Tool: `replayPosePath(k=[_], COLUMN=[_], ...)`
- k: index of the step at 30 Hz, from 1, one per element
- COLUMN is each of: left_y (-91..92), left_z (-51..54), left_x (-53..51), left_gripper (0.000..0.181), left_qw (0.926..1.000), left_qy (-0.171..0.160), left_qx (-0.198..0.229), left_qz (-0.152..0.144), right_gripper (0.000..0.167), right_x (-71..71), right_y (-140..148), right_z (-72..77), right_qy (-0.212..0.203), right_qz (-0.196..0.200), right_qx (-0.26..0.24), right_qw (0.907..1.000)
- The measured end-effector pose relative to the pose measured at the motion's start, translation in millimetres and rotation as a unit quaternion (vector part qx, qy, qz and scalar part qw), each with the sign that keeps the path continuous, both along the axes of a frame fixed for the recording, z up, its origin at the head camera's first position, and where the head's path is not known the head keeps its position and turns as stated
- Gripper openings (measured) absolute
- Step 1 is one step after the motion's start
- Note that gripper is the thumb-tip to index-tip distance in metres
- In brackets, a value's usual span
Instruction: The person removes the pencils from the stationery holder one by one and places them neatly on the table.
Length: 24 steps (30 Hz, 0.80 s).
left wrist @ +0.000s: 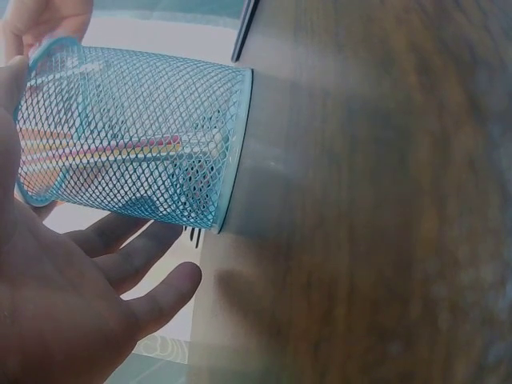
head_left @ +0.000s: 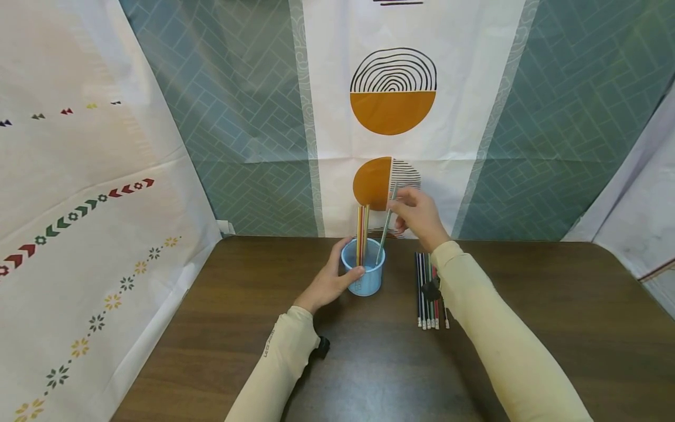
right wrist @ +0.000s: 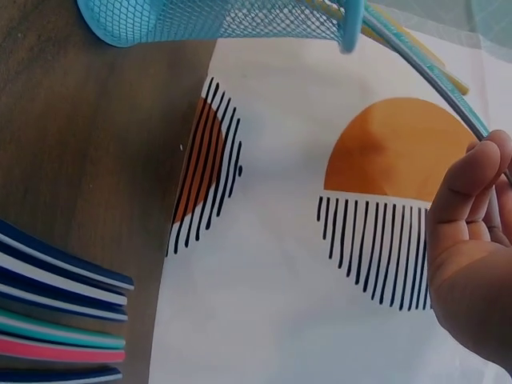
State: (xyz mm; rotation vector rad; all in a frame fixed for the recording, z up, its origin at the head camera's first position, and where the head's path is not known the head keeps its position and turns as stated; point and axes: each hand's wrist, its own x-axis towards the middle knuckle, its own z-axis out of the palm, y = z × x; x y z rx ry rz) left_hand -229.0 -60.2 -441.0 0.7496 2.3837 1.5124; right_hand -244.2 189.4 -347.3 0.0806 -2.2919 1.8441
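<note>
In the head view a light blue mesh pencil cup (head_left: 364,286) stands upright on the wooden table, several striped pencils (head_left: 361,234) leaning together inside it. My left hand (head_left: 328,284) grips the cup from its left, thumb on the near side; the left wrist view shows fingers (left wrist: 132,260) along the mesh. Above the rim, my right hand (head_left: 420,218) pinches the upper end of a green pencil (head_left: 387,225), whose lower end is inside the cup. The right wrist view shows that pencil (right wrist: 436,76) slanting from the rim to the pinching fingertips.
A row of several dark, green and red pencils (head_left: 428,293) lies on the table (head_left: 253,293) right of the cup, partly under my right wrist. Behind the table's far edge hangs a patterned cloth (head_left: 337,129). A white embroidered cloth (head_left: 105,234) hangs along the left.
</note>
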Motion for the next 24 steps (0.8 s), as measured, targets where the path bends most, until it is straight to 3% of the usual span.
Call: replayPosePath(k=[11,24], left_y=[-0.7,0.4], left_z=[0.2,0.6], left_x=[1.8,0.9], left_gripper=[0.083,0.08], left_qw=[1.0,1.0], left_qy=[0.002,-0.002], left_qx=[-0.002,-0.005], left_qz=[0.005,0.008], right_gripper=[0.041,0.036], right_x=[2.2,2.9], right_y=[9,18], right_z=[5.4,12.7], right_qy=[0.013,0.016], right_qz=[-0.016,-0.031], right_qx=[-0.041,-0.041], right_qw=[0.999,0.9985])
